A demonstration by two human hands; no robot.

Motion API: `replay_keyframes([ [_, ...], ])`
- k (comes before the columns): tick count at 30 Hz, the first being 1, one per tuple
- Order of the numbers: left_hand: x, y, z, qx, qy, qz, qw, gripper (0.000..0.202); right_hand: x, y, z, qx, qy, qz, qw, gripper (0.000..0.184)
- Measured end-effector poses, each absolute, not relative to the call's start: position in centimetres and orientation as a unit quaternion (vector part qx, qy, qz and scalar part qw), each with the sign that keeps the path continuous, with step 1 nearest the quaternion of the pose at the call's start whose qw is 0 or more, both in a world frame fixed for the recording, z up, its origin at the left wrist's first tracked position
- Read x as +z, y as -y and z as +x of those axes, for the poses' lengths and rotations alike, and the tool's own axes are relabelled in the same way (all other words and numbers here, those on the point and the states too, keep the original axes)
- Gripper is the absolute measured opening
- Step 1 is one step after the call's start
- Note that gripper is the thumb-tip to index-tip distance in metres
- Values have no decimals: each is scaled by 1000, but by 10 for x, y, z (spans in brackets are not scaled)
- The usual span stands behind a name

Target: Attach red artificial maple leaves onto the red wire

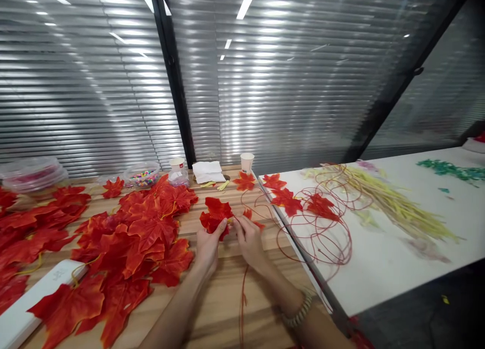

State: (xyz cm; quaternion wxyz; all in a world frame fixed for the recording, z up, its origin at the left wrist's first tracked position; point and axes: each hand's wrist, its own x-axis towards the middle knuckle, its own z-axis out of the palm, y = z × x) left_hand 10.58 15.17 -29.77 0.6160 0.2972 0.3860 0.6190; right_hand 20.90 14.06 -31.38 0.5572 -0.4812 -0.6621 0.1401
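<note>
A red artificial maple leaf [215, 213] is pinched by its base between the thumb and fingers of my left hand [207, 247]. Close beside it, my right hand [249, 239] has its fingertips pressed together at the leaf's yellowish stem, on what looks like thin red cord. One length of red cord [243, 298] comes out below my right hand and runs down toward the table's near edge. More cord lies in loose loops on the right, with several red leaves [291, 202] among it. The exact grip point is small and partly covered by fingers.
A big pile of red leaves [147, 228] covers the left side, near a white box [45, 293]. Behind stand a bead tub [142, 175], a paper cup [247, 163] and white tissue [208, 172]. On the white table [397, 273] lie yellow strands [401, 202] and green pieces [454, 171].
</note>
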Motion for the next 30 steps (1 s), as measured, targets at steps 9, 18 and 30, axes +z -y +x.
replay_keyframes([
  [9, -293, -157, 97, 613, -405, 306, 606, 28, -325, -142, 208, 146, 690, -469, 532, 24],
  [18, -297, -159, 97, 631, -426, 287, 581, 28, -328, -143, 209, 171, 714, -464, 496, 23],
  [30, -294, -156, 102, 623, -423, 235, 614, 29, -312, -139, 209, 283, 584, -527, 549, 36],
])
